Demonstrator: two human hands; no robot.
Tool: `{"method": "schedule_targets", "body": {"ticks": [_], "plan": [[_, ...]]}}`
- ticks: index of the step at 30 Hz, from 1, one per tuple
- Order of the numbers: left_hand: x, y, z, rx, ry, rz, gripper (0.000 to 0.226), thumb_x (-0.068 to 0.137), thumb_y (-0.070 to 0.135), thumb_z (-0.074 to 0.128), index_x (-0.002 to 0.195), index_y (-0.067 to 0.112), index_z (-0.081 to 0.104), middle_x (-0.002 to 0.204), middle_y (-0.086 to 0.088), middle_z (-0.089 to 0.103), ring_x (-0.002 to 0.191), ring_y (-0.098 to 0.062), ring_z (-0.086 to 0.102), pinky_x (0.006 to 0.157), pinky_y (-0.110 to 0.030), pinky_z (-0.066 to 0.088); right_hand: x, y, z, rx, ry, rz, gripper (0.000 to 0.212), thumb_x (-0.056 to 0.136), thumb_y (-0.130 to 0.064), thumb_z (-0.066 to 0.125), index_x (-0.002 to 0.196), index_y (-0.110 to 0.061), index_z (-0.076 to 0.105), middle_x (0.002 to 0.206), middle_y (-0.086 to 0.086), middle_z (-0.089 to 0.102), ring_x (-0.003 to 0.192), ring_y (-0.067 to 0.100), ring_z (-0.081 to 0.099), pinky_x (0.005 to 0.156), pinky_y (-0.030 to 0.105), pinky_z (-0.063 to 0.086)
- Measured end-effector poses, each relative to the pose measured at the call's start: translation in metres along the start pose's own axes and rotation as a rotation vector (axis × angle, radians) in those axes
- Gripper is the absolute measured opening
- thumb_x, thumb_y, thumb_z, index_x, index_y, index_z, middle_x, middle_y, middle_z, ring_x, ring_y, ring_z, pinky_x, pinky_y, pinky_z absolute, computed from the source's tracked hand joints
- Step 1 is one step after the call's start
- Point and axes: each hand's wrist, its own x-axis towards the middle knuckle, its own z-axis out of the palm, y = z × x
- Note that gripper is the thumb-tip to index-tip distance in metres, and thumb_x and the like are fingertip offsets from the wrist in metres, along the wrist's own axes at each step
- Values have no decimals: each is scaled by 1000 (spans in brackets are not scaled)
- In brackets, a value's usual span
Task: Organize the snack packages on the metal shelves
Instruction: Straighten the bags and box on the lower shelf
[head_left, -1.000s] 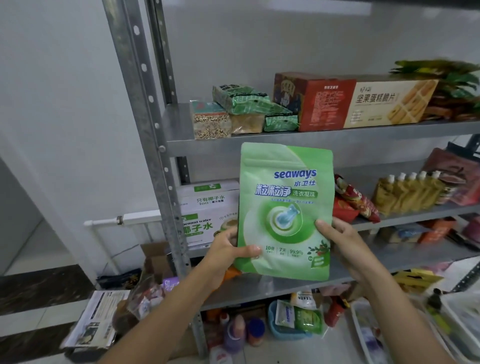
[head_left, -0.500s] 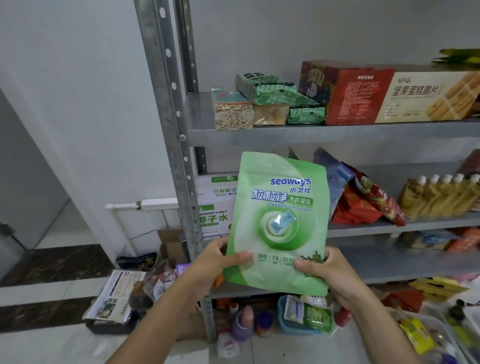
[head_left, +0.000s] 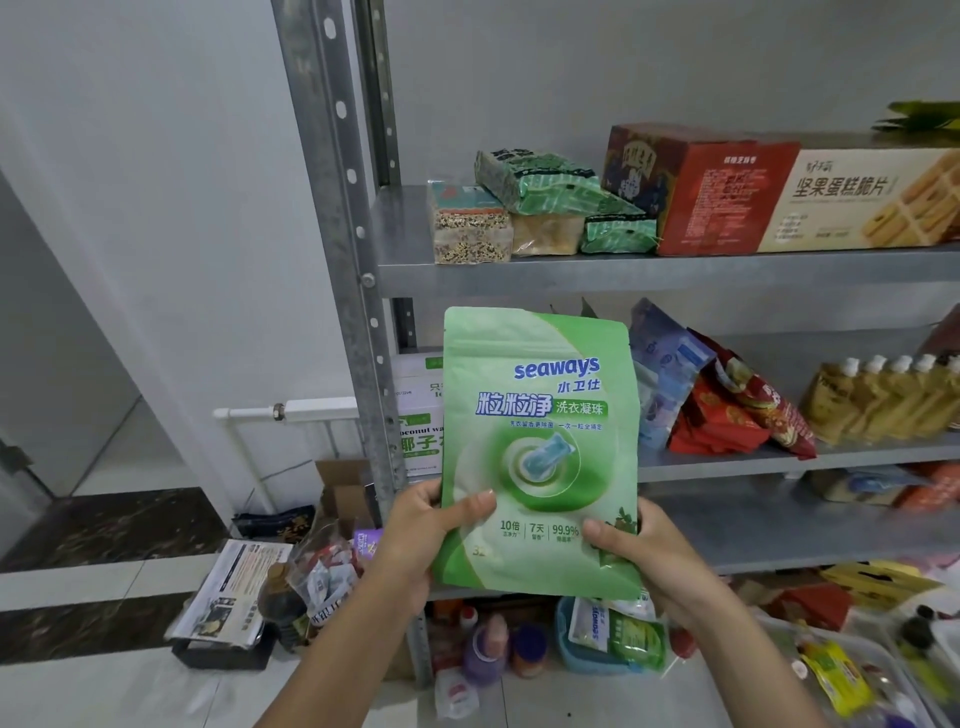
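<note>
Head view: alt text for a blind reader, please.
A left hand and right hand hold a green seaways pouch upright by its lower edges, in front of metal shelves holding snack bags, boxes and spouted pouches.

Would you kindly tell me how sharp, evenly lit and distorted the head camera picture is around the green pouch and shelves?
Head view, centre: the green pouch is sharp, its print readable, softly lit without harsh glare. Head view, left: the metal upright slants instead of standing vertical, a wide-angle effect. Head view, lower right corner: the yellow packet looks smeared and soft.
</note>
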Motion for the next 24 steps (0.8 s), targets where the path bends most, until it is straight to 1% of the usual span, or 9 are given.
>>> {"method": "schedule_targets", "body": {"ticks": [3,8,13,15,16,18,20,22,24], "plan": [[-1,0,3,-12,-17,17,34,63,8,77,95,-2,71,91,-20,74,69,-26,72,60,-34,61,-2,-2,1,47,43,-10,97,28,-56,94,106,-5,67,100,17,73,92,35,71,81,45,58],[-3,4,5,3,-94,23,36,68,11,76,102,5,68,95,-13,75,77,-23,73,64,-32,61,-2,-6,1,79,132,-81,78,30,-44,93,91,0,71,86,19,74,72,27,73,58,32,59],[-7,8,6,118,-163,9,66,60,23,81,121,14,60,107,-7,74,98,-27,71,85,-42,58,-4,-8,-2,90,145,-103,80,22,-55,94,81,-5,74,86,21,74,70,27,73,53,29,57],[-8,7,10,151,-121,34,64,58,22,83,118,17,61,102,-4,76,94,-25,72,83,-42,59,-4,-9,-1,90,159,-82,81,33,-60,91,87,-2,72,86,20,74,70,26,73,54,29,57],[-9,6,11,138,-99,47,61,58,20,83,115,17,62,99,-3,76,91,-25,73,78,-40,60,-4,-10,-1,97,172,-65,78,50,-65,81,93,-1,70,87,18,74,72,25,73,57,30,58],[-10,7,14,74,-93,55,54,60,14,80,112,14,63,97,-6,76,87,-26,74,70,-37,61,-7,-11,0,162,184,-5,68,76,-64,45,102,-5,68,93,13,75,83,24,73,67,33,58],[-7,5,14,-3,-106,48,52,63,12,77,112,9,63,100,-10,75,86,-26,73,70,-35,61,-10,-17,1,215,183,41,59,91,-55,29,96,-14,71,92,9,76,84,20,73,67,31,57],[-5,3,14,-31,-128,28,53,64,13,76,114,5,62,102,-12,75,88,-26,73,74,-35,61,-13,-22,3,153,178,12,43,102,-29,39,79,-13,72,77,6,75,67,14,72,55,23,54],[-3,-2,14,-18,-160,8,59,64,18,77,120,7,60,107,-10,74,95,-26,72,81,-37,60,-13,-24,5,54,272,-46,30,95,-1,50,70,-4,67,61,3,70,52,11,65,47,19,50]]}}
